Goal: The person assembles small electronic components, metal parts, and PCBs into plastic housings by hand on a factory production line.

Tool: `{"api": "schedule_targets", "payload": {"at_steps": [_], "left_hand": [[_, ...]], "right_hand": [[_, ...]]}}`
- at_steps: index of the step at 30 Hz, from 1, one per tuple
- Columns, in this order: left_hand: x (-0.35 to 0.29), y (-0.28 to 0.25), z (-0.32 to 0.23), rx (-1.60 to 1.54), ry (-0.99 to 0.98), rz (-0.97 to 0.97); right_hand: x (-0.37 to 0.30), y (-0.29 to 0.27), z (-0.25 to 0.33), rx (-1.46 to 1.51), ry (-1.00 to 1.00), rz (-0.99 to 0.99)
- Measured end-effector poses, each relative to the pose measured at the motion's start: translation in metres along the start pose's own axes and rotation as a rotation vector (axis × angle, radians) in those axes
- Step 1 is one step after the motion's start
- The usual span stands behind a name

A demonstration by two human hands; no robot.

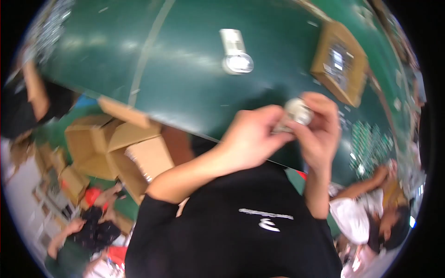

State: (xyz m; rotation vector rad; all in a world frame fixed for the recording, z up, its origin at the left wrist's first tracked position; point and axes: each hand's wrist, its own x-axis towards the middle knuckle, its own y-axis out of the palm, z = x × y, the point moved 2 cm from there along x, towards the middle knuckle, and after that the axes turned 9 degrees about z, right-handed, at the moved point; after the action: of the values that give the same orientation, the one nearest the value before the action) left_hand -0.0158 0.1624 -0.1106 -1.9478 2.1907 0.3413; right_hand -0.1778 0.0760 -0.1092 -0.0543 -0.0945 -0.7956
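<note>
We are holding a pale, round-ended piece (299, 110) over the near edge of the green counter (185, 88).
Our left hand (255, 133) is pinching its lower end and our right hand (323, 132) is curling round its head, the fingers of both clamping on it (blur is hiding its finer detail). It is looking off-white and domed. Beyond it, a similar flat-handled piece (235, 52) with a shiny disc is lying on the glossy surface; rightward, a cardboard box (356, 87) is holding dark, glinting parts (337, 65).
</note>
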Motion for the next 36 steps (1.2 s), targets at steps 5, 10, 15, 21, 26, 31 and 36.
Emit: {"api": "schedule_targets", "payload": {"at_steps": [5,10,15,21,26,31,36], "left_hand": [[0.008,0.008,0.003,-0.033,0.286,-0.150],[0.002,0.009,0.002,-0.062,0.308,-0.206],[0.014,0.017,0.007,0.014,0.375,-0.258],[0.005,-0.003,0.001,0.374,0.409,-0.215],[0.004,0.005,0.002,0.369,0.353,-0.201],[0.009,0.017,0.001,0.207,0.159,-0.063],[0.010,0.023,0.008,0.041,0.175,0.000]], "right_hand": [[-0.025,-0.002,0.002,-0.438,-0.197,-0.100],[-0.023,0.011,0.001,-0.483,-0.288,-0.133],[-0.032,0.001,0.005,-0.627,-0.355,-0.198],[-0.024,0.024,0.015,-0.705,-0.338,-0.260],[-0.015,0.024,0.007,-0.545,-0.301,-0.213],[-0.032,0.011,-0.002,-0.513,-0.214,-0.234],[-0.027,-0.009,0.004,-0.089,-0.066,-0.291]]}}
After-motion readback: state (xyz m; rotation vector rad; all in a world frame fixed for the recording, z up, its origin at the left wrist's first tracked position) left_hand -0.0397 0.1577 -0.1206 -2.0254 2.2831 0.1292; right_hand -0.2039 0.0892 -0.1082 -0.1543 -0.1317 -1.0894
